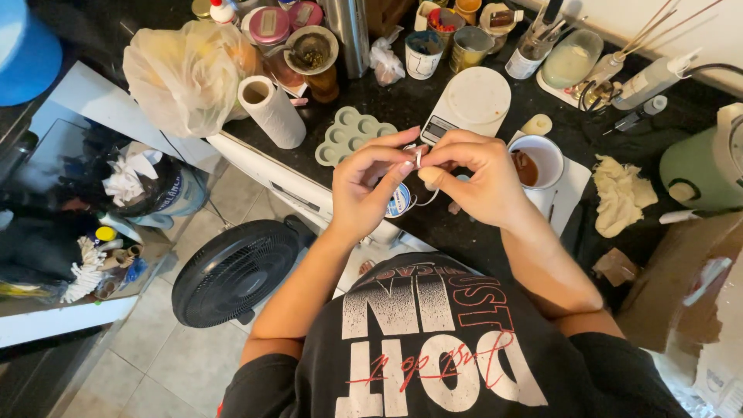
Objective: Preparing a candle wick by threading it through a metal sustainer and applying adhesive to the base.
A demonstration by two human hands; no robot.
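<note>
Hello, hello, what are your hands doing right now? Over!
Left hand and right hand together, pinching a small white piece. Thin cord runs down to spool. Pale green mould tray close behind, untouched.

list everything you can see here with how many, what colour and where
wick piece: one, white, pinched between both hands
silicone mould: one, pale green, counter left of the hands
kitchen scale: one, white, behind the hands
cup: one, white, brown inside, right of the hands
paper roll: one, white, counter edge
fan: one, black, floor
left hand: one, fingers on the wick piece
right hand: one, fingers on the wick piece
</note>
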